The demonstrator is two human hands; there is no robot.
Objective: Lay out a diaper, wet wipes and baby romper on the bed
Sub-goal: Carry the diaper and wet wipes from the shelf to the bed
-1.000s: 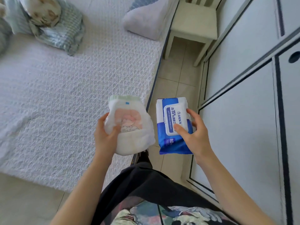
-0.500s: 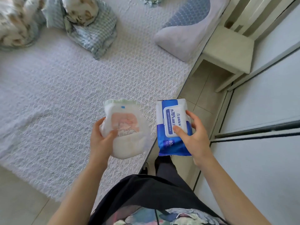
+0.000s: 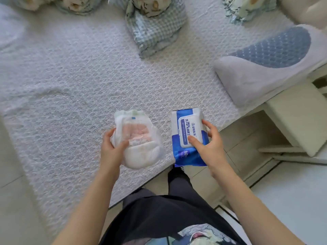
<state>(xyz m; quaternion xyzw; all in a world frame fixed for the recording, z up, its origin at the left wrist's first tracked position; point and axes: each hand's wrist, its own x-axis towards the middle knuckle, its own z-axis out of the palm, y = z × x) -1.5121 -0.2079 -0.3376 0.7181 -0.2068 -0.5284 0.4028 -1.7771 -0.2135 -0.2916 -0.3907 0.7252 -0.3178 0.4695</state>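
Since the earlier frame the view has been swinging over the bed (image 3: pixel 70 82), so the diaper and the wipes are now hanging above its near edge rather than over the floor beside it, while both hands are keeping the same grips. In the head view, the left hand (image 3: pixel 110 149) is gripping the folded white diaper (image 3: pixel 139 138) from its left side, thumb pressing on the front and fingers wrapping round behind. The right hand (image 3: pixel 210 144) is holding the blue pack of wet wipes (image 3: pixel 187 137) (white flip lid facing up), thumb lying across the lid and fingers curling round the right edge. The two hands are staying apart, the diaper and the pack sitting just beside each other without touching, both lifted off the textured white cover. At the far edge of the bed a folded checked blanket (image 3: pixel 155 29) is lying, and a pale pillow with a blue dotted top (image 3: pixel 265 68) is resting at the right edge. No romper can be made out with certainty.
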